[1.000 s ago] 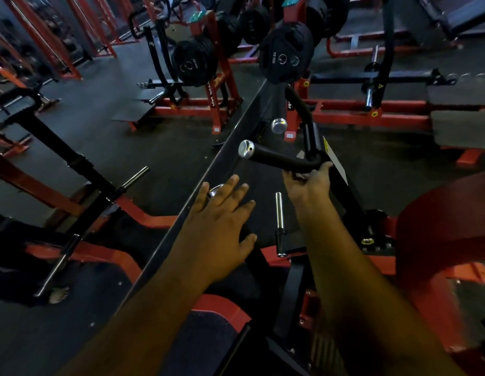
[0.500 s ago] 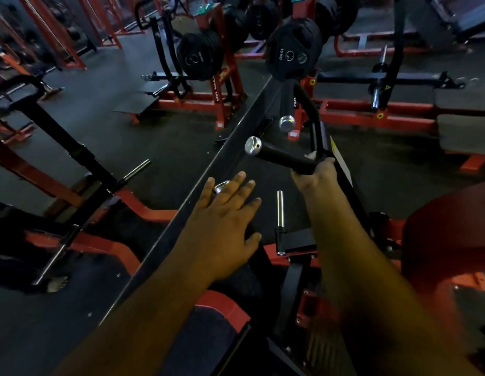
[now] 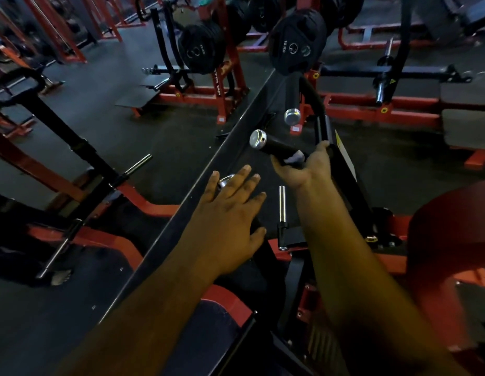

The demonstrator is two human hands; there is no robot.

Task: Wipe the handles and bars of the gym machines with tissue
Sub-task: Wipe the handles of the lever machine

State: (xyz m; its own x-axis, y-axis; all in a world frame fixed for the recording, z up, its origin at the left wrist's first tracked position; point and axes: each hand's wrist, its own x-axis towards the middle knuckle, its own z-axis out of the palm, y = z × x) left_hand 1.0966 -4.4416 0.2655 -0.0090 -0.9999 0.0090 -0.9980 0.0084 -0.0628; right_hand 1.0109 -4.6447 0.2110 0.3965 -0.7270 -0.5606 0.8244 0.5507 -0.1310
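Right hand (image 3: 303, 166), now turned palm-up, fingers curled under the black cylindrical chrome-capped machine handle (image 3: 273, 146), pressing the crumpled white tissue (image 3: 296, 158) against its underside, suggesting the wipe proceeds around it; left hand (image 3: 230, 213) spread flat, holding nothing.

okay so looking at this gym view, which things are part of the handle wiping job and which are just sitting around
In the job:
- right hand
- pale crumpled tissue
- black chrome-capped handle
- left hand, fingers spread

Just lying about:
- black round weight plates
- short chrome peg
- red padded seat

handle (image 3: 276, 145): matt black grip, shiny chrome cap | tissue (image 3: 296, 157): soft paper
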